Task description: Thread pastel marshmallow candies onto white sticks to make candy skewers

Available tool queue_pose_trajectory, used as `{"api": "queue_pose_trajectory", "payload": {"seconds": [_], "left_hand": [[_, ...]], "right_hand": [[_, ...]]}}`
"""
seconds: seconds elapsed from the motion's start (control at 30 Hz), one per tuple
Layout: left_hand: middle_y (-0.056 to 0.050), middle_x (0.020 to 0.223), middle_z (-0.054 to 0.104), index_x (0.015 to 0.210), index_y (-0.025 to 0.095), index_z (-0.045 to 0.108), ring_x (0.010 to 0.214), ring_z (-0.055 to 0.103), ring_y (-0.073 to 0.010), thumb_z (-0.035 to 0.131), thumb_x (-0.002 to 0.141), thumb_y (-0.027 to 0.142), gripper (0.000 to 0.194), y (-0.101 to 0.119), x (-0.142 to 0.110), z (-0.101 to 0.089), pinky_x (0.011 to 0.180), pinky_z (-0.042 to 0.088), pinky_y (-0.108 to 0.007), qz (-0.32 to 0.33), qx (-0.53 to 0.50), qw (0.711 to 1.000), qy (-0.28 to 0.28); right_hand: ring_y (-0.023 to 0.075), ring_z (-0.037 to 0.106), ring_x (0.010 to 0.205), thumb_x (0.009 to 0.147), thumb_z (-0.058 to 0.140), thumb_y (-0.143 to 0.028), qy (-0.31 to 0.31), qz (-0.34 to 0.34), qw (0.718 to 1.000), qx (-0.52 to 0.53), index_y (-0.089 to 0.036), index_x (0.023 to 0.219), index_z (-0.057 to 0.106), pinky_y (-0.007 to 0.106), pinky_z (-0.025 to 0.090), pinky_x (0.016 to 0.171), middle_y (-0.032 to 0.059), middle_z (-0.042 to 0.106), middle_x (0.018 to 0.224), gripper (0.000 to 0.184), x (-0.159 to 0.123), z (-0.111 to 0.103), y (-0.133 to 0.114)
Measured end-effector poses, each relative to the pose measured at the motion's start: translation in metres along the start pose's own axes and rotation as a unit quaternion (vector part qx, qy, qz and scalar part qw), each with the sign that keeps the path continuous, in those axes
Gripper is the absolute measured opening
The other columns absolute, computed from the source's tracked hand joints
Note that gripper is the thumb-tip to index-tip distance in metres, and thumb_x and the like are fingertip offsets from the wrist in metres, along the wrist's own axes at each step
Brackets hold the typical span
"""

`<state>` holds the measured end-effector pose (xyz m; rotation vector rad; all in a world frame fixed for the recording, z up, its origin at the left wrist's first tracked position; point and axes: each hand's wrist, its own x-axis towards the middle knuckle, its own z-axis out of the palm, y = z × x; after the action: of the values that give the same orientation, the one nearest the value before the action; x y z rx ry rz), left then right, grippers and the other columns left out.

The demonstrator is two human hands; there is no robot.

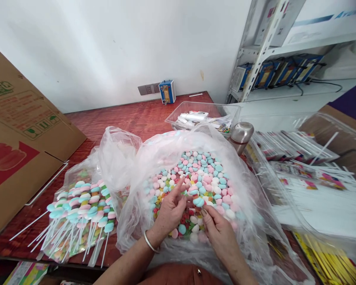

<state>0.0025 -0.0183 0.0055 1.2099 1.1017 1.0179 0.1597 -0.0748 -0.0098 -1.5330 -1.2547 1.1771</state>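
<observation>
My right hand [221, 231] is closed in a pinch at the lower end of a small marshmallow skewer [198, 201], with blue pieces at its near end; its stick is mostly hidden by the fingers. My left hand [171, 209], with a white bangle on the wrist, is just left of the skewer, fingers stretched out and apart over the candy. Whether its fingertips touch the skewer I cannot tell. Below both hands lies a heap of pink, blue and white marshmallows [207, 178], with red, yellow and green ring candies [186, 217], inside a large clear plastic bag [240, 190].
On the left, several marshmallow skewers [83, 202] lie on a bag beside a cardboard box [23, 118]. Behind the heap are a plastic tray [173, 118] and a steel flask [241, 134]. A clear bin [273, 190] of white sticks and yellow ties [329, 253] are on the right.
</observation>
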Motion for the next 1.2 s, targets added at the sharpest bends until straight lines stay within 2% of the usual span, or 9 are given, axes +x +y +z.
{"api": "queue_pose_trajectory", "payload": {"seconds": [0.1, 0.27, 0.37, 0.47, 0.57, 0.73, 1.0, 1.1, 1.2], "left_hand": [[-0.011, 0.134, 0.059, 0.137, 0.026, 0.051, 0.089, 0.068, -0.0174, 0.058, 0.089, 0.034, 0.050, 0.003, 0.004, -0.022, 0.080, 0.057, -0.034, 0.012, 0.010, 0.997, 0.069], [-0.008, 0.106, 0.069, 0.105, 0.018, 0.068, 0.091, 0.066, -0.0192, 0.063, 0.086, 0.038, 0.028, 0.006, 0.009, -0.049, 0.077, 0.055, -0.030, -0.022, 0.026, 0.989, 0.145], [-0.008, 0.107, 0.068, 0.111, 0.019, 0.065, 0.094, 0.066, -0.0190, 0.064, 0.086, 0.043, 0.036, 0.015, 0.003, -0.031, 0.085, 0.054, -0.032, -0.053, -0.151, 0.982, 0.099], [-0.006, 0.097, 0.067, 0.112, 0.018, 0.062, 0.081, 0.066, -0.0154, 0.063, 0.087, 0.048, 0.039, 0.026, -0.005, 0.004, 0.073, 0.054, -0.028, -0.098, -0.317, 0.943, 0.040], [0.001, 0.073, 0.059, 0.091, 0.016, 0.060, 0.056, 0.056, -0.0081, 0.068, 0.083, 0.046, 0.032, 0.033, -0.009, 0.036, 0.053, 0.045, -0.020, -0.102, -0.371, 0.921, 0.062], [0.006, 0.059, 0.048, 0.074, 0.017, 0.048, 0.041, 0.038, -0.0025, 0.070, 0.077, 0.056, 0.045, 0.028, -0.011, 0.060, 0.042, 0.030, -0.016, -0.165, -0.404, 0.896, 0.081], [0.006, 0.060, 0.045, 0.073, 0.018, 0.045, 0.044, 0.037, -0.0036, 0.067, 0.078, 0.059, 0.047, 0.014, -0.023, 0.078, 0.046, 0.031, -0.018, -0.166, -0.350, 0.918, 0.083], [0.001, 0.069, 0.054, 0.085, 0.017, 0.053, 0.058, 0.051, -0.0102, 0.046, 0.091, 0.060, 0.044, 0.014, -0.022, 0.056, 0.057, 0.042, -0.023, -0.106, -0.252, 0.959, 0.069], [-0.007, 0.100, 0.063, 0.114, 0.021, 0.058, 0.092, 0.058, -0.0192, 0.037, 0.098, 0.048, 0.037, 0.011, -0.017, 0.009, 0.084, 0.046, -0.035, 0.033, 0.043, 0.993, 0.108]], "right_hand": [[0.0174, 0.055, 0.062, 0.092, 0.046, -0.053, 0.019, 0.014, 0.999, -0.033, -0.019, 0.087, 0.067, 0.025, 0.041, 0.057, 0.0000, 0.059, 0.063, 0.041, -0.002, -0.010, 0.002], [0.0226, 0.066, 0.080, 0.090, 0.048, -0.051, 0.051, 0.007, 0.997, -0.060, -0.018, 0.091, 0.072, 0.027, 0.049, 0.071, 0.0060, 0.073, 0.085, 0.041, -0.007, -0.020, 0.004], [0.0228, 0.069, 0.087, 0.093, 0.048, -0.047, 0.024, -0.023, 0.997, -0.066, -0.019, 0.101, 0.073, 0.026, 0.052, 0.074, 0.0071, 0.076, 0.095, 0.039, -0.012, -0.011, 0.000], [0.0219, 0.071, 0.091, 0.096, 0.045, -0.043, -0.015, -0.088, 0.993, -0.083, -0.019, 0.106, 0.072, 0.025, 0.054, 0.078, 0.0082, 0.076, 0.101, 0.038, -0.018, 0.004, -0.005], [0.0215, 0.072, 0.092, 0.099, 0.041, -0.040, -0.021, -0.136, 0.982, -0.132, -0.019, 0.108, 0.070, 0.026, 0.055, 0.078, 0.0101, 0.076, 0.104, 0.037, -0.028, 0.013, -0.001], [0.0221, 0.073, 0.062, 0.103, 0.031, -0.040, 0.010, -0.178, 0.943, -0.282, -0.022, 0.100, 0.069, 0.025, 0.051, 0.049, 0.0077, 0.077, 0.082, 0.042, -0.047, 0.006, 0.028], [0.0219, 0.070, 0.048, 0.104, 0.019, -0.043, 0.049, -0.179, 0.890, -0.417, -0.021, 0.097, 0.070, 0.027, 0.044, 0.038, 0.0072, 0.077, 0.072, 0.056, -0.048, 0.008, 0.017], [0.0213, 0.072, 0.054, 0.104, 0.019, -0.044, 0.061, -0.183, 0.908, -0.372, -0.021, 0.100, 0.070, 0.026, 0.047, 0.043, 0.0084, 0.079, 0.083, 0.056, -0.041, 0.009, 0.005], [0.0220, 0.073, 0.061, 0.104, 0.022, -0.045, 0.053, -0.169, 0.921, -0.347, -0.022, 0.090, 0.069, 0.026, 0.049, 0.049, 0.0100, 0.079, 0.089, 0.055, -0.037, 0.005, 0.002]]}}
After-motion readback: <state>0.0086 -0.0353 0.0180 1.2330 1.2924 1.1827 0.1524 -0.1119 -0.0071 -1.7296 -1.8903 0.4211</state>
